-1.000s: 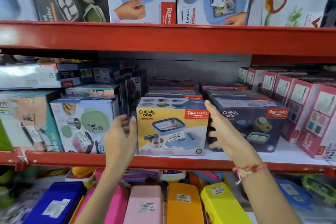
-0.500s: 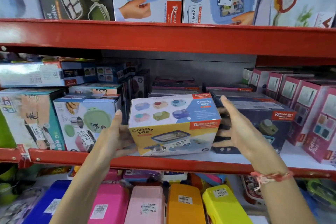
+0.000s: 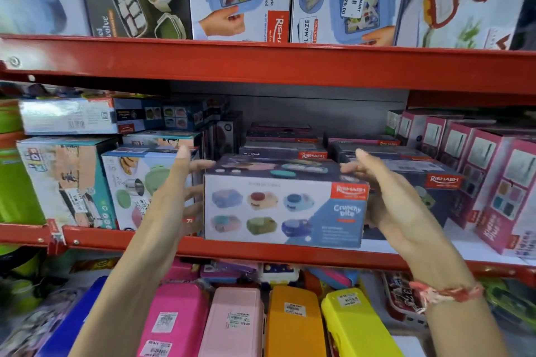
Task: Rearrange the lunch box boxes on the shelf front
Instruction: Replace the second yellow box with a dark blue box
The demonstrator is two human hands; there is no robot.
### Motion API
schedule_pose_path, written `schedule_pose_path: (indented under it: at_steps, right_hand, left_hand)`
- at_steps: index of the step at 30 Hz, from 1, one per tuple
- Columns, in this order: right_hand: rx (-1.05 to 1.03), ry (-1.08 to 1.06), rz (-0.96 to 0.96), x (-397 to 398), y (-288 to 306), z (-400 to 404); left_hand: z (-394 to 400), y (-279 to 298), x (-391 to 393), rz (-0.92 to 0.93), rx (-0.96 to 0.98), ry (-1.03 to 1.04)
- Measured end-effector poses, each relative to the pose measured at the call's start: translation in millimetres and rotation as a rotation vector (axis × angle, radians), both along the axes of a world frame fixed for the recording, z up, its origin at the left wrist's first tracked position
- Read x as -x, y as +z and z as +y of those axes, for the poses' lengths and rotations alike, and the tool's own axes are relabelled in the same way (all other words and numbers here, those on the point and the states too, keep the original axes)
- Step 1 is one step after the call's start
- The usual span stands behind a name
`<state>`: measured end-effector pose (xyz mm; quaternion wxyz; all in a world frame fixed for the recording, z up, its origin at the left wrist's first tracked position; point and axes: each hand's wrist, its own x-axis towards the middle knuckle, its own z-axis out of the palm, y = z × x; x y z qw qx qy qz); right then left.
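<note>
Red shelf [image 3: 261, 252] edge, box [image 3: 285, 208] sitting right at its front. Left hand [image 3: 174, 194] is flat against the box's left end, right hand [image 3: 388, 200] pressed on the right end, so it's clamped between both palms.

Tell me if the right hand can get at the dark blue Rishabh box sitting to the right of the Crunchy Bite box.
Probably yes. The right hand rests against the right end of the Crunchy Bite box, and the dark blue box sits directly behind and beside it at the shelf front, with nothing between them.
</note>
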<state>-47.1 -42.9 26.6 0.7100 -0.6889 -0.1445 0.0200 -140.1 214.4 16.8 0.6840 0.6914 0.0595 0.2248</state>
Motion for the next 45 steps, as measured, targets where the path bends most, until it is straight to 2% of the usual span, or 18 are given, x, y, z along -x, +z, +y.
schedule_pose_path:
  at_steps: [5, 11, 21, 28, 32, 34, 38, 45]
  right_hand:
    - [-0.057, 0.026, -0.096, 1, -8, -3]
    - [-0.108, 0.142, -0.123, -4, -11, -7]
    - [0.036, 0.086, -0.297, -29, -49, 11]
    - [0.04, -0.01, -0.41, -38, -72, 24]
    - [-0.056, -0.011, -0.401, -32, -80, 26]
    - [-0.059, 0.027, -0.307, -47, -94, 35]
    - [-0.117, 0.011, -0.263, -46, -94, 37]
    - [-0.082, -0.01, -0.271, -55, -97, 37]
  left_hand:
    - [-4, -6, 8, -0.055, 0.0, -0.016]
    - [9, -11, 1, -0.021, -0.014, -0.104]
    - [18, -52, -39, -0.139, -0.084, -0.081]
    - [14, -67, -61, -0.216, -0.151, -0.014]
    - [9, -72, -56, -0.235, -0.134, -0.025]
    - [13, -91, -73, -0.17, -0.102, -0.004]
    - [10, -95, -73, -0.159, -0.103, 0.017]
    - [7, -99, -79, -0.166, -0.085, 0.017]
